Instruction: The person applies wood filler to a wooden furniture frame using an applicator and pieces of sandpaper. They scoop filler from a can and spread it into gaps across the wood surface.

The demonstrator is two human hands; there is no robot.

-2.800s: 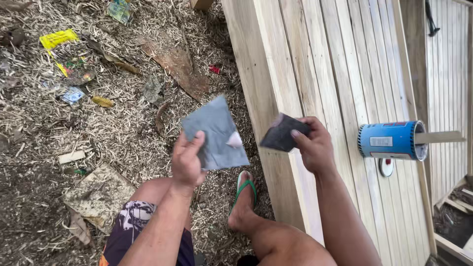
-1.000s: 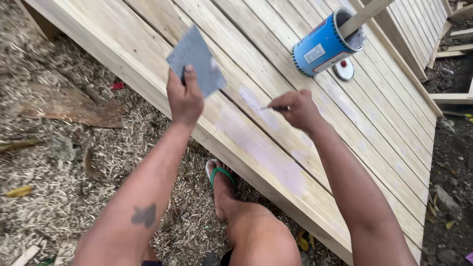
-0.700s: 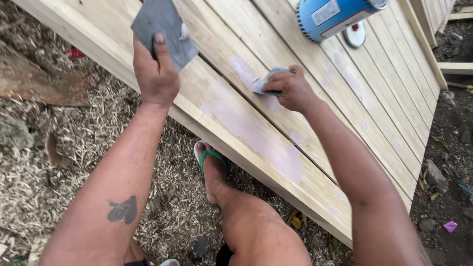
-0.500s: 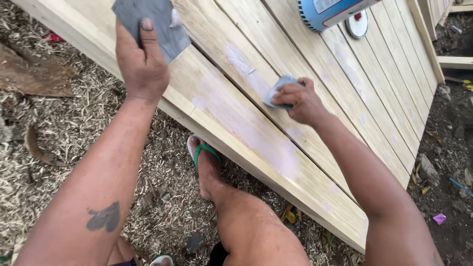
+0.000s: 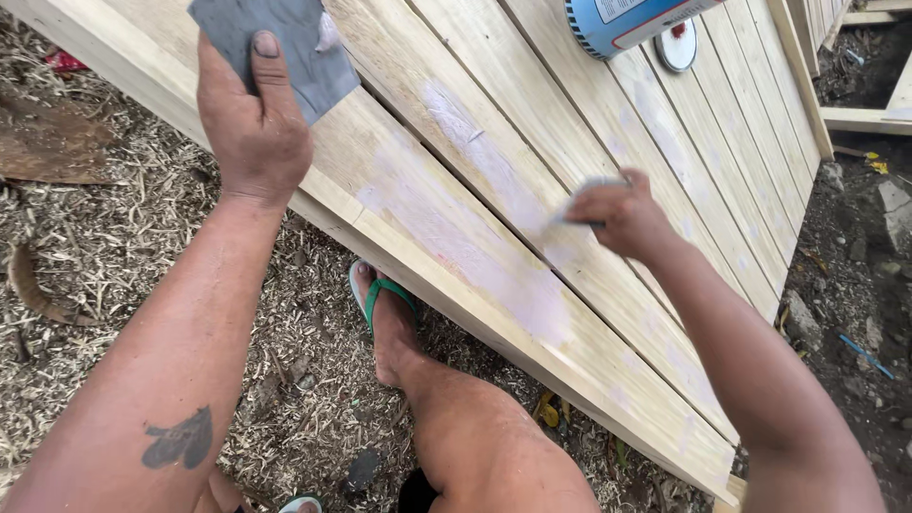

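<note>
Pale wood fills most of the view: a big panel [image 5: 589, 123] of long, smooth planks with narrow grooves between them, running on a slant from upper left to lower right, with chalky whitish patches smeared along the nearer boards. Beside it lies the ground [image 5: 104, 247], rough and littered with straw-like wood shavings and brown bark scraps. At the top edge, a blue can [image 5: 622, 19] with a ridged rim rests on the panel, and a small round white lid [image 5: 677, 46] lies just beside it on the planks. A foot in a green-strapped sandal [image 5: 380, 294] is planted on the shavings, close against the panel's near edge.

Now the hands. The left hand [image 5: 249, 123] is raised over the panel's near edge, arm stretched forward, fingers closed and thumb pressed flat on a large grey sheet of sandpaper [image 5: 271, 43], matte and gritty, one corner curled pale. The right hand [image 5: 622, 214] sits low on the planks, wrist bent, fingers pinched tight around a small piece of sandpaper [image 5: 584, 195], blurred, pressed against a whitish patch on the wood.
</note>
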